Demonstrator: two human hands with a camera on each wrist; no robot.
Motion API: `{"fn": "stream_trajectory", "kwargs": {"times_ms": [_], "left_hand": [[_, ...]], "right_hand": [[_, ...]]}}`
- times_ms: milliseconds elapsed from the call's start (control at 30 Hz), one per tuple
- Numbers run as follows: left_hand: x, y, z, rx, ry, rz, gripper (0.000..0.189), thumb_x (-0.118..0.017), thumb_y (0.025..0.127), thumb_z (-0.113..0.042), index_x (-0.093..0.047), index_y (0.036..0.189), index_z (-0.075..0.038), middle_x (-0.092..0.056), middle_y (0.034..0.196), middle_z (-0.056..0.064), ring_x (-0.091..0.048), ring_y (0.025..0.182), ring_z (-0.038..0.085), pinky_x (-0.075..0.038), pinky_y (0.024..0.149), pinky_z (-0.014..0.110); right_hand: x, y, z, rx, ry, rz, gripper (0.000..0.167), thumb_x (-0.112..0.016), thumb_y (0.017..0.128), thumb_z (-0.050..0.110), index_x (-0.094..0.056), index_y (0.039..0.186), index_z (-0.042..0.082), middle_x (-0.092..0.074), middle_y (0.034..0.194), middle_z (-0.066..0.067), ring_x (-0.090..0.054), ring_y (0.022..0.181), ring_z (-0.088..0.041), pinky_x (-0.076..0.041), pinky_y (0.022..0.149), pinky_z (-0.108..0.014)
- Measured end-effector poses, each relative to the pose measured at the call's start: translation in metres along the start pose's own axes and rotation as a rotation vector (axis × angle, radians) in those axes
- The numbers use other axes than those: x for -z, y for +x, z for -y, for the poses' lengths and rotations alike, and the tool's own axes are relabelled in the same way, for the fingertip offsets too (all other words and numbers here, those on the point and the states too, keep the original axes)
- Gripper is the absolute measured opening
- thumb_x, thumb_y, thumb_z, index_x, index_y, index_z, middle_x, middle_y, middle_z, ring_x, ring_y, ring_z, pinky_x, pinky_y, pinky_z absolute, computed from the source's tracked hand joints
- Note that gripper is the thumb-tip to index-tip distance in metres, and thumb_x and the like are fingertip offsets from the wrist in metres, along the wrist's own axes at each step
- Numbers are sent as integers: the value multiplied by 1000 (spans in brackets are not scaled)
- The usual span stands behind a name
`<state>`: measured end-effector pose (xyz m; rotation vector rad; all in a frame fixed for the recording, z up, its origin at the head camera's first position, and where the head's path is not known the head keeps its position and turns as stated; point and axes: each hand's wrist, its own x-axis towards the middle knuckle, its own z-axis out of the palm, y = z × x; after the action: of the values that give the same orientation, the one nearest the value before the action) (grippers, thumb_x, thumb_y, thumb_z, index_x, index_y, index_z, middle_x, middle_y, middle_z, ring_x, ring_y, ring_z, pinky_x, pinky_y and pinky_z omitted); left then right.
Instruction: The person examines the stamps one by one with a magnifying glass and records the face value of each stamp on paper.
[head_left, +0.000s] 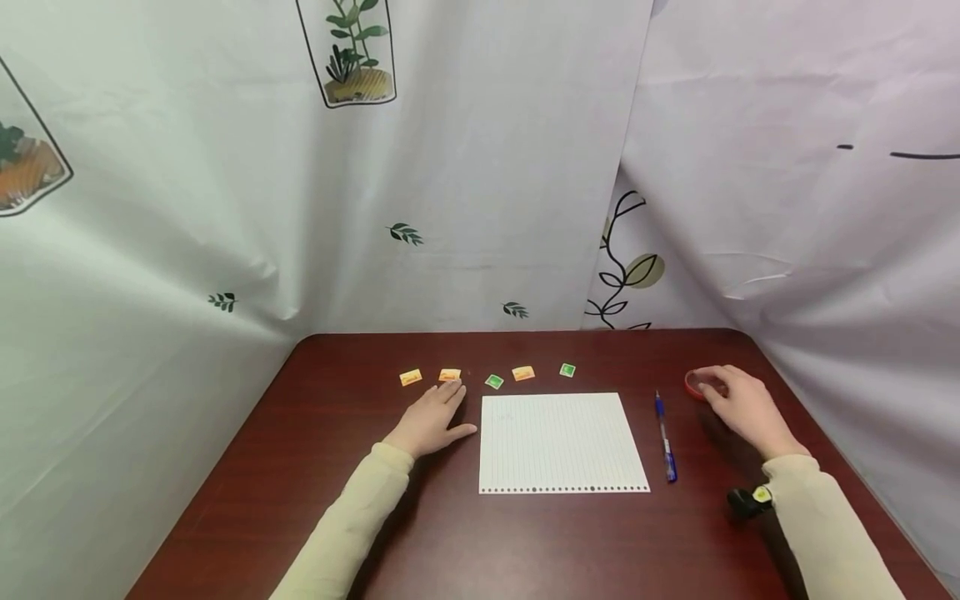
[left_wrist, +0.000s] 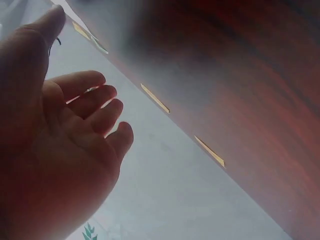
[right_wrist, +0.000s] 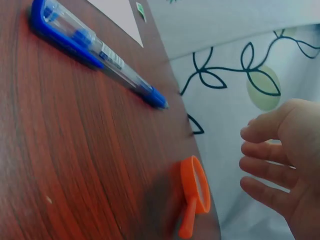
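Observation:
In the head view my left hand is over the left part of the table, fingers extended and thumb spread, holding nothing. Its fingertips overlap the lower edge of a small yellow stamp-like slip. My right hand hovers at the right, fingers bent downward beside an orange magnifying glass. The right wrist view shows a gap between those relaxed fingers and the magnifying glass, whose round frame and short handle are visible. A blue capped-end pen lies left of the right hand.
Lined paper with punched holes lies mid-table. Behind it are green slips and another yellow slip; a further yellow slip lies at the left. White patterned cloth hangs around the dark red table.

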<state>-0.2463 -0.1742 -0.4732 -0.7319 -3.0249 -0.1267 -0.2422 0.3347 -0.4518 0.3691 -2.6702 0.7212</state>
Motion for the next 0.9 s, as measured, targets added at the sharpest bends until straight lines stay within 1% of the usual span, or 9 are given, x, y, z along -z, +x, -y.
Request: {"fn": "stream_trajectory", "kwargs": {"times_ms": [133, 233, 267, 333, 467, 567, 633, 733, 900], "left_hand": [[2, 2, 2, 11, 68, -2, 74, -60, 98, -51, -46, 149, 2, -41, 156, 18, -36, 146, 31, -27, 119, 45], [3, 4, 4, 3, 81, -2, 71, -59, 100, -48, -47, 148, 3, -42, 155, 19, -37, 145, 32, -27, 119, 46], [3, 5, 5, 1, 78, 0, 71, -59, 100, -48, -47, 148, 3, -42, 155, 19, -37, 145, 32, -27, 119, 46], [2, 7, 7, -7, 62, -4, 69, -59, 100, -46, -47, 147, 4, -43, 154, 20, -37, 145, 33, -28, 119, 47], [2, 11, 12, -4, 48, 6, 69, -57, 102, -46, -46, 148, 4, -44, 154, 20, -36, 145, 33, -27, 119, 47], [4, 14, 16, 7, 31, 8, 69, -58, 102, -45, -45, 149, 4, -44, 153, 20, -36, 146, 33, -27, 119, 47], [4, 16, 19, 16, 17, 12, 68, -58, 102, -44, -45, 149, 4, -43, 153, 21, -35, 146, 34, -27, 119, 48], [5, 18, 23, 30, -9, 14, 67, -59, 101, -42, -46, 148, 5, -44, 153, 23, -36, 145, 35, -28, 119, 48], [4, 21, 31, 54, -33, 38, 68, -59, 101, -42, -46, 148, 5, -41, 154, 23, -35, 145, 36, -28, 118, 48]], "right_hand": [[4, -5, -5, -58, -4, -5, 24, -65, 95, 8, -68, 117, -3, -65, 105, -25, -63, 76, -38, -49, 70, -54], [4, -8, -8, -88, -2, 2, 25, -63, 95, 9, -67, 115, -6, -64, 110, -30, -60, 99, -49, -46, 81, -64], [3, -9, -9, -97, -3, 8, 26, -63, 95, 9, -67, 115, -7, -64, 110, -30, -59, 100, -50, -46, 82, -65], [3, -11, -12, -118, -12, 27, 26, -62, 95, 9, -67, 115, -7, -64, 99, -26, -59, 94, -47, -47, 80, -62], [2, -14, -17, -162, -30, 58, 27, -63, 95, 10, -66, 116, -7, -58, 80, -10, -57, 81, -33, -45, 72, -48], [1, -16, -21, -192, -28, 76, 28, -64, 96, 12, -66, 116, -8, -59, 81, -9, -55, 79, -30, -43, 70, -44], [0, -17, -24, -204, -29, 81, 30, -65, 96, 14, -66, 116, -8, -61, 83, -11, -54, 80, -31, -43, 69, -44], [-1, -19, -26, -225, -26, 97, 31, -65, 97, 16, -66, 116, -8, -63, 80, -9, -55, 80, -31, -43, 69, -44], [-3, -20, -27, -233, -21, 103, 30, -65, 96, 16, -67, 113, -8, -67, 86, -14, -59, 85, -37, -48, 73, -52]]}}
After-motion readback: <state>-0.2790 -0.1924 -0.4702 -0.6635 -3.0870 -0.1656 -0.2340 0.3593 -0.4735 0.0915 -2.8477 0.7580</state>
